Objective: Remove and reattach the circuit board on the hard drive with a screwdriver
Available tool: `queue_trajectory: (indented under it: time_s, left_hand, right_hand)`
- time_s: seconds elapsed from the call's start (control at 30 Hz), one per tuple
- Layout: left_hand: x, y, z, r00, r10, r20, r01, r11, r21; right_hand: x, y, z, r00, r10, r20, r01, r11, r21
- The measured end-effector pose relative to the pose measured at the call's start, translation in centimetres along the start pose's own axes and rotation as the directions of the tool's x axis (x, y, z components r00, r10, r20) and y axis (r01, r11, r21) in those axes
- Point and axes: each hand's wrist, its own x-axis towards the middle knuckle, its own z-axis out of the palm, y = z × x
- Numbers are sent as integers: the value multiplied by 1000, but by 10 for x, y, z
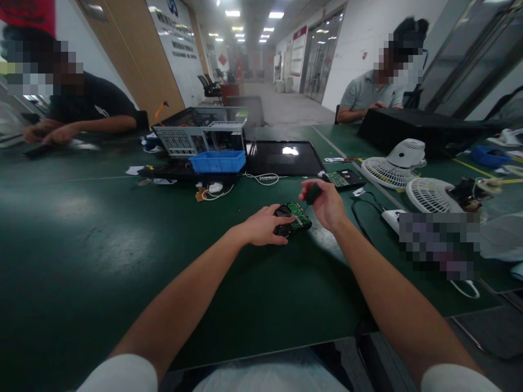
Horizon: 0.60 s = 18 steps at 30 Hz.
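Observation:
A black hard drive (295, 218) with a green circuit board on top lies on the dark green table (122, 245). My left hand (263, 224) rests on its left side, fingers curled over the drive, holding it down. My right hand (324, 202) is closed around a dark green screwdriver handle (314, 192), held upright with its tip down on the circuit board. A second drive with a green board (343, 178) lies a little further back to the right.
An open computer case (196, 136), a blue bin (218, 161) and a black side panel (284, 158) stand behind. Two white fans (392, 166) and cables lie at the right. One person sits at the far left, another at the far right.

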Motion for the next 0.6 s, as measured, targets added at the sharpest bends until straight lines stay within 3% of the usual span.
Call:
queue_trajectory:
  time_s: [0.13, 0.3, 0.6]
  left_hand:
    - [0, 1, -1, 1000, -3, 11, 3, 1000, 9]
    - [0, 1, -1, 1000, -4, 10, 4, 1000, 16]
    - [0, 2, -1, 1000, 0, -2, 0, 1000, 25]
  right_hand:
    - [-3, -1, 4, 1000, 17, 9, -17, 999, -38]
    - [-4, 5, 5, 998, -64, 24, 66, 991, -113]
    - [0, 8, 2, 983, -162, -84, 147, 976, -163]
